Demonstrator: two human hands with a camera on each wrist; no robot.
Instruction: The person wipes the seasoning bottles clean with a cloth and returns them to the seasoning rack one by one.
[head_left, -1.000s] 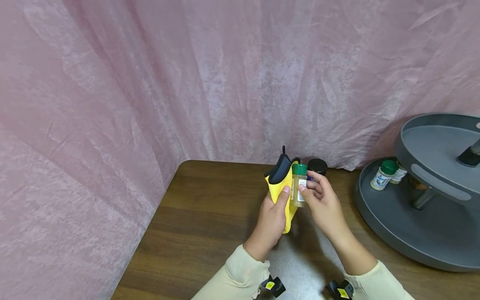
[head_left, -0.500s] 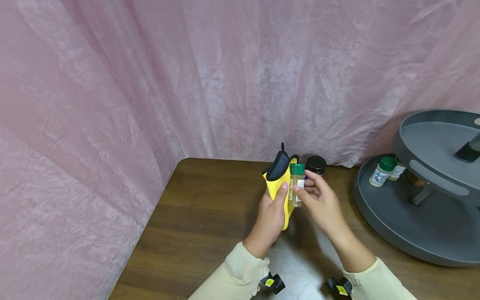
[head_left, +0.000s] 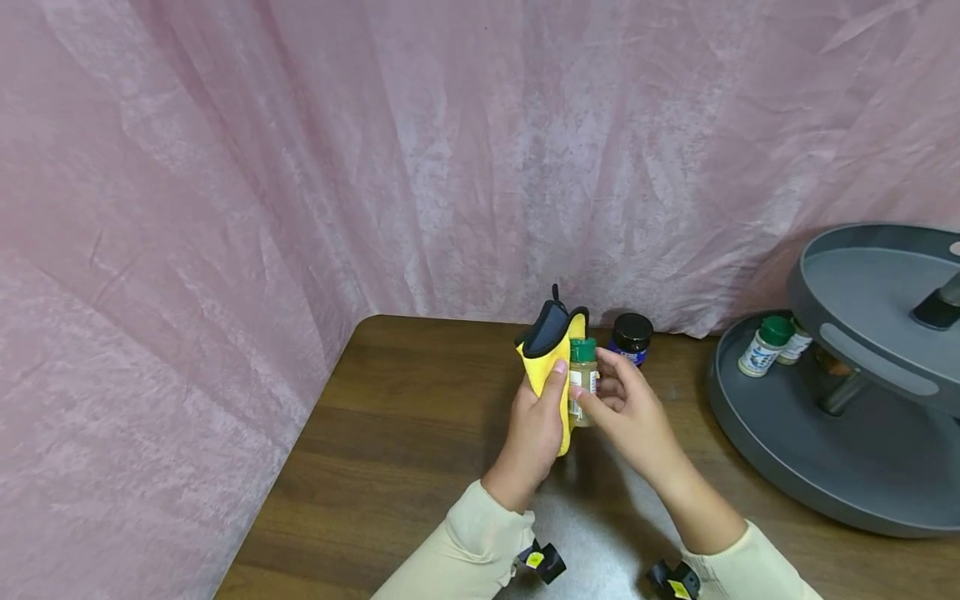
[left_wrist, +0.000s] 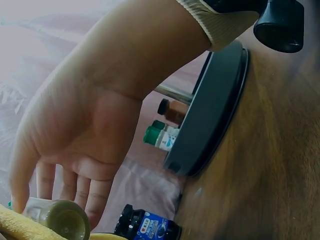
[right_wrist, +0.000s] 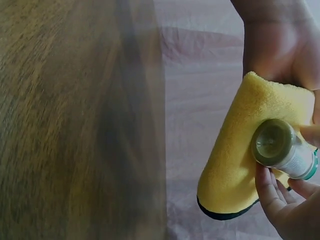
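Note:
My left hand point(head_left: 534, 429) grips a folded yellow cloth point(head_left: 546, 373) with dark trim and a dark grey inner side. A small clear spice jar point(head_left: 582, 379) with a green lid and pale contents stands upright against the cloth's right side. My right hand point(head_left: 636, 421) holds this jar between thumb and fingers. In the right wrist view, the jar's round base point(right_wrist: 274, 142) lies against the yellow fabric point(right_wrist: 227, 165). The left wrist view has the right palm point(left_wrist: 95, 125) facing the camera, fingers behind the jar point(left_wrist: 67, 220).
Behind the right hand, a black-lidded jar with a blue label point(head_left: 632, 333) stands on the wooden table point(head_left: 420, 400). A grey two-tier round stand point(head_left: 757, 467) is at the right. On its lower tier are green-capped jars point(head_left: 761, 354) and a brown bottle point(left_wrist: 175, 111). A pink curtain hangs behind.
Both hands, with the cloth and spice jar, have shifted slightly left. The spice jar sits a bit lower, and more of the blue-labelled jar now shows.

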